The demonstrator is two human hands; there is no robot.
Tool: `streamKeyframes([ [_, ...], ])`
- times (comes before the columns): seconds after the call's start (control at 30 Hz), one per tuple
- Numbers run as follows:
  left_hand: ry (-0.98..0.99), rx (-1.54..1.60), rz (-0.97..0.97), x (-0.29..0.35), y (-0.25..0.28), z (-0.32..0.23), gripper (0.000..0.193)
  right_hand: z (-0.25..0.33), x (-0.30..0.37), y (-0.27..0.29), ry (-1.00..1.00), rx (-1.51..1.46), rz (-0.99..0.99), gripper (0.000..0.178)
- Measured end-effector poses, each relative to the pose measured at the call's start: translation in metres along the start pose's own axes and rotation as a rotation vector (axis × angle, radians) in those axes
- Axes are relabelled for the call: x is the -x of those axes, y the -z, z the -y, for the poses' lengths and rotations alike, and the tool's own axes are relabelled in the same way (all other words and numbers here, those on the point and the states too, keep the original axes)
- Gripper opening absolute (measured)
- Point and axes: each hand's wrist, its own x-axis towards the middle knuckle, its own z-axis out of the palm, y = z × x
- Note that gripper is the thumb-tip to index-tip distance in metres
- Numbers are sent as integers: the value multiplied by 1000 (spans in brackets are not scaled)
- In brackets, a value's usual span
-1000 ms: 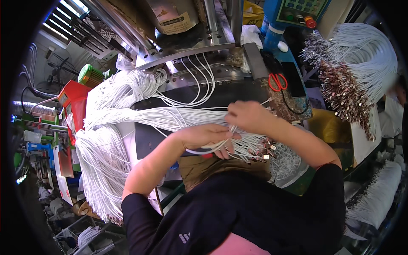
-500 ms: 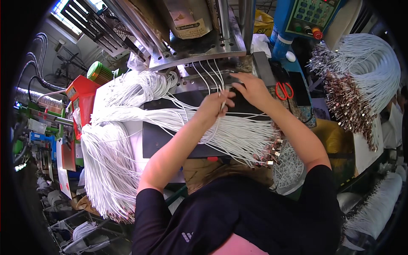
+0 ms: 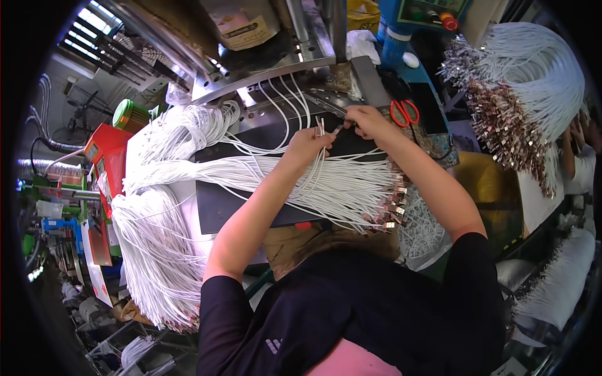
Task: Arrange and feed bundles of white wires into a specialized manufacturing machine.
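Observation:
My left hand (image 3: 308, 143) is closed around several white cables (image 3: 321, 164), their small connector ends standing up above the fingers. My right hand (image 3: 370, 123) is just to the right, with fingers pinched at a small silver cable connector (image 3: 338, 131). From its fingertips a slim metal bar (image 3: 327, 107) runs up and left; I cannot tell whether the hand grips it. A thick bundle of white cables (image 3: 251, 174) lies under my forearms, its metal plug ends (image 3: 392, 207) to the right. Three cables (image 3: 276, 100) arch from the press (image 3: 269, 72) toward my left hand.
Looped cables (image 3: 188, 128) and a hanging bundle (image 3: 153, 250) fill the left side. Red-handled scissors (image 3: 404, 113) lie right of my hand. A clear bag of small white pieces (image 3: 421, 229) sits nearer me. A large coil of cables (image 3: 533, 81) rests at the far right.
My right hand has come away from the press, its fingers now closed close beside my left hand. The slim metal bar now slants down to it. The whole view has shifted slightly.

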Motion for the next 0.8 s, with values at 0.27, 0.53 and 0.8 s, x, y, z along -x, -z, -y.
streamKeyframes([
  [0.27, -15, 57, 8, 1, -16, -9, 23, -22, 2, -13, 282, 180, -121, 37],
  [0.53, 25, 120, -21, 3, -5, -11, 24, -12, 4, -1, 253, 111, -42, 35],
  [0.8, 75, -61, 58, 1, -1, -14, 24, -14, 2, -1, 314, 197, 70, 30],
])
